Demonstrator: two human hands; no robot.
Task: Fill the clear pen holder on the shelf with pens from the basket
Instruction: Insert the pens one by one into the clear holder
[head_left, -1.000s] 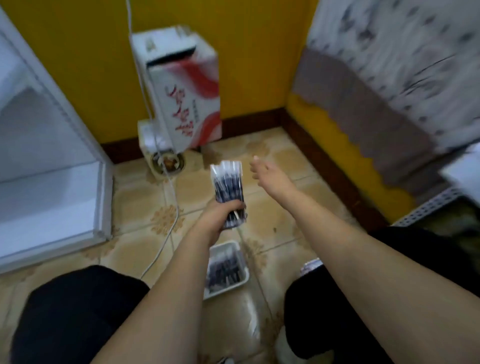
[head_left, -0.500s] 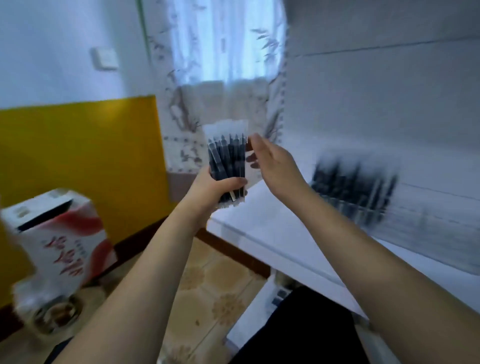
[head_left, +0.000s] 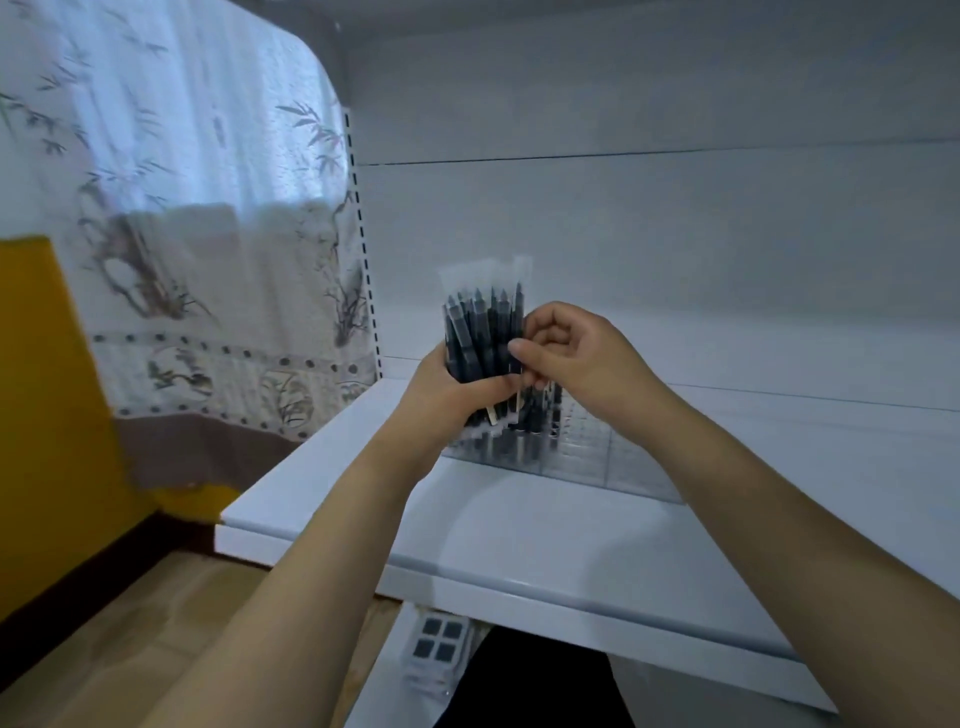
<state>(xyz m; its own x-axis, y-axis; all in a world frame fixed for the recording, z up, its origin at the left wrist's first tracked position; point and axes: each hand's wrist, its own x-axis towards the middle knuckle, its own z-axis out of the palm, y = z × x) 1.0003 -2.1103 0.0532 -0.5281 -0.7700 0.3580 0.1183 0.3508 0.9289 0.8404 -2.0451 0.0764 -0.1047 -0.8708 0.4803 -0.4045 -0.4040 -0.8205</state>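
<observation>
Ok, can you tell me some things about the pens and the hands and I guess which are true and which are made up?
1. The left hand holds a bunch of pens. True.
2. The pens are red. False: they are dark.
3. The right hand pinches at the bunch. True.
4. The clear pen holder sits on the floor. False: it stands on the white shelf.
5. The pens are wrapped in clear sleeves. True.

Dim, bluish window light (edges warped)
</observation>
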